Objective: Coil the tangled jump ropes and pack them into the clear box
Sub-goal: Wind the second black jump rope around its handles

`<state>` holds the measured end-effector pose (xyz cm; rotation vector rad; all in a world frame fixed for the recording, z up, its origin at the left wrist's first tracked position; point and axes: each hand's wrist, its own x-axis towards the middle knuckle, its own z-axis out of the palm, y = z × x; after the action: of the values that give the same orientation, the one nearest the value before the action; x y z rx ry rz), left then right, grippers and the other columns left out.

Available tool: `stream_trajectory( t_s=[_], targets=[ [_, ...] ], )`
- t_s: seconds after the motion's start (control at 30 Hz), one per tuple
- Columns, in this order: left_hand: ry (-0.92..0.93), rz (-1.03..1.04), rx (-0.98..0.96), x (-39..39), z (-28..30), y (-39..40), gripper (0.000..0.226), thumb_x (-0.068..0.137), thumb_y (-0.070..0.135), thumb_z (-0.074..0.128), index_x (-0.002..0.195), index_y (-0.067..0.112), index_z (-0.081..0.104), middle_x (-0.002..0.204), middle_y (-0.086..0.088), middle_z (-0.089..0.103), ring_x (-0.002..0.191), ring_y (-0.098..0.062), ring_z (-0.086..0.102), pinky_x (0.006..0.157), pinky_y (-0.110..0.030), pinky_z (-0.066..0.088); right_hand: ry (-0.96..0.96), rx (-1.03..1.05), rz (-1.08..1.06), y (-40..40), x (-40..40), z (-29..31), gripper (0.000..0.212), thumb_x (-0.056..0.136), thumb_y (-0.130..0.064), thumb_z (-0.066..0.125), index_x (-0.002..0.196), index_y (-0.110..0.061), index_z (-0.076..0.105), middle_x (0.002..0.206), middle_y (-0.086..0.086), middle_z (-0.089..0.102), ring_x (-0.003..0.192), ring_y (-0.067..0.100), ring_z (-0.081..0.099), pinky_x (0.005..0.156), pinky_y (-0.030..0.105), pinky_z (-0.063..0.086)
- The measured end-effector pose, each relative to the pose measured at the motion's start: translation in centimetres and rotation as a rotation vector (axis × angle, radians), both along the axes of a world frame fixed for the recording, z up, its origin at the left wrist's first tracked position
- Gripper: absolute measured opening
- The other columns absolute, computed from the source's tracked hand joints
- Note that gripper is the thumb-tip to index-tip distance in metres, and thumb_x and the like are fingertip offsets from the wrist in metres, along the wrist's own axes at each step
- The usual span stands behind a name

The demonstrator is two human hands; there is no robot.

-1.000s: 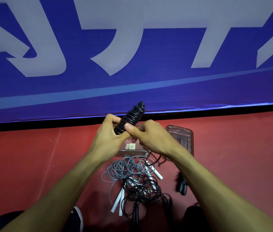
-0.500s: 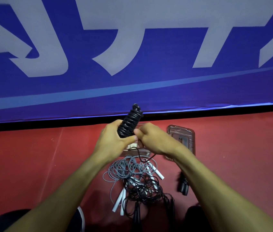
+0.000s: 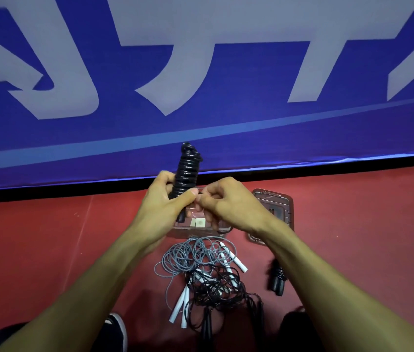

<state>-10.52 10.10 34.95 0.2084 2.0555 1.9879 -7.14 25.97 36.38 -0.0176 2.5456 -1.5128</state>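
Banner [image 3: 226, 138] behind: blue with big white characters, cropped, can't read them. Two small pale labels [image 3: 197, 222] on the clear box's near wall – print too small to read.

Landmark = clear box [image 3: 201, 228], on the red floor [image 3: 48, 250] just below the banner's foot.

Left of and above the box: left hand [image 3: 162, 201] grips a black jump rope bundle [image 3: 187, 171] – cord wound tight around its handles, near upright, top end in front of the banner, lower end over the box's left edge. Thumb lies across the front of the winding.

Above the box, touching the left thumb: right hand [image 3: 226, 201], fingers curled tight at the bundle's lower turns. Looks like it pinches the cord end, but the cord in its fingers is hidden, so can't confirm.

Box contents: mostly covered by both hands, can't tell.

Just in front of the box: grey rope [image 3: 188, 255] in loose loops, white handles [image 3: 179, 307], tangled with a black rope [image 3: 216, 285].

Right of the box: its lid [image 3: 279, 209] flat on the floor, partly behind the right wrist. Nearer the person from the lid: another black bundle [image 3: 277, 278], partly hidden by the right forearm.

Bottom left, well clear of the box: a shoe [image 3: 117, 331].
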Motion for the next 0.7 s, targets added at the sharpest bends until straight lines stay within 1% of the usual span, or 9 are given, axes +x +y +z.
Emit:
stream_trajectory(
  t_s=[0.1, 0.17, 0.23, 0.33, 0.47, 0.53, 0.6, 0.67, 0.7],
  targets=[
    [-0.045, -0.007, 0.049, -0.2, 0.5, -0.5, 0.029, 0.090, -0.007, 0.063, 0.102, 0.009, 0.042, 0.068, -0.012, 0.061, 0.055, -0.025, 0.056, 0.045, -0.028, 0.044, -0.023, -0.109, 0.009, -0.8, 0.1, 0.1, 0.030, 0.103, -0.017, 0.054, 0.077, -0.009, 0.068, 0.052, 0.001, 0.057, 0.043, 0.016, 0.050, 0.045, 0.028, 0.043],
    [-0.047, -0.040, -0.008, -0.2, 0.5, -0.6, 0.029, 0.091, -0.007, 0.058, 0.106, 0.009, 0.039, 0.060, -0.011, 0.059, 0.053, -0.024, 0.049, 0.043, -0.028, 0.037, -0.064, -0.092, 0.031, -1.1, 0.0, 0.2, 0.034, 0.102, -0.018, 0.051, 0.074, -0.011, 0.068, 0.051, 0.001, 0.057, 0.046, 0.019, 0.048, 0.047, 0.028, 0.042],
    [0.015, -0.096, -0.122, -0.1, 0.3, -0.7, 0.028, 0.094, -0.002, 0.058, 0.110, 0.007, 0.037, 0.057, -0.009, 0.060, 0.046, -0.020, 0.049, 0.042, -0.027, 0.035, -0.123, -0.054, 0.062, -0.8, -0.1, 0.2, 0.041, 0.101, -0.017, 0.046, 0.068, -0.013, 0.068, 0.049, 0.001, 0.058, 0.046, 0.018, 0.045, 0.049, 0.028, 0.039],
    [0.105, -0.131, -0.233, -0.1, 0.3, -0.7, 0.027, 0.093, 0.009, 0.068, 0.109, 0.013, 0.047, 0.054, -0.001, 0.059, 0.043, -0.011, 0.048, 0.043, -0.020, 0.037, -0.176, -0.010, 0.102, -0.2, -0.2, 0.2, 0.046, 0.104, -0.018, 0.043, 0.064, -0.018, 0.066, 0.049, -0.001, 0.058, 0.046, 0.015, 0.041, 0.050, 0.028, 0.033],
    [0.088, -0.120, -0.247, -0.3, -0.3, -0.8, 0.018, 0.091, 0.021, 0.073, 0.103, 0.012, 0.063, 0.058, 0.006, 0.058, 0.052, -0.009, 0.050, 0.049, -0.019, 0.040, -0.114, 0.219, 0.112, 0.1, -0.2, 0.3, 0.041, 0.105, -0.029, 0.048, 0.074, -0.016, 0.072, 0.058, -0.006, 0.062, 0.048, 0.002, 0.051, 0.053, 0.020, 0.039],
    [-0.008, -0.170, -0.174, 0.0, -0.1, -0.7, 0.023, 0.091, 0.029, 0.069, 0.101, 0.010, 0.062, 0.069, 0.003, 0.060, 0.061, -0.011, 0.054, 0.055, -0.023, 0.045, -0.105, 0.302, 0.086, 0.4, -0.1, 0.2, 0.043, 0.106, -0.035, 0.047, 0.077, -0.015, 0.071, 0.065, -0.001, 0.064, 0.058, 0.010, 0.057, 0.058, 0.026, 0.044],
    [-0.192, -0.237, 0.038, 0.4, 0.3, -0.3, 0.028, 0.097, 0.028, 0.055, 0.111, 0.004, 0.060, 0.087, -0.004, 0.068, 0.075, -0.014, 0.066, 0.064, -0.025, 0.055, -0.089, 0.332, 0.056, 0.7, -0.1, 0.1, 0.045, 0.108, -0.034, 0.042, 0.073, -0.015, 0.063, 0.071, 0.004, 0.064, 0.064, 0.018, 0.059, 0.059, 0.026, 0.044],
    [-0.306, -0.259, 0.209, 0.6, 0.9, -0.1, 0.031, 0.104, 0.017, 0.042, 0.120, -0.004, 0.056, 0.100, -0.014, 0.070, 0.083, -0.015, 0.070, 0.070, -0.025, 0.058, -0.051, 0.313, 0.024, 1.0, 0.0, 0.0, 0.045, 0.108, -0.029, 0.039, 0.072, -0.015, 0.062, 0.069, 0.000, 0.060, 0.064, 0.017, 0.058, 0.049, 0.020, 0.041],
    [-0.288, -0.265, 0.207, 0.4, 0.8, -0.2, 0.030, 0.105, 0.015, 0.039, 0.120, -0.006, 0.056, 0.099, -0.015, 0.070, 0.083, -0.015, 0.070, 0.070, -0.024, 0.057, -0.033, 0.294, 0.015, 1.0, 0.0, 0.0, 0.044, 0.108, -0.025, 0.040, 0.075, -0.015, 0.066, 0.067, -0.003, 0.059, 0.062, 0.013, 0.058, 0.045, 0.015, 0.038]
  ],
)
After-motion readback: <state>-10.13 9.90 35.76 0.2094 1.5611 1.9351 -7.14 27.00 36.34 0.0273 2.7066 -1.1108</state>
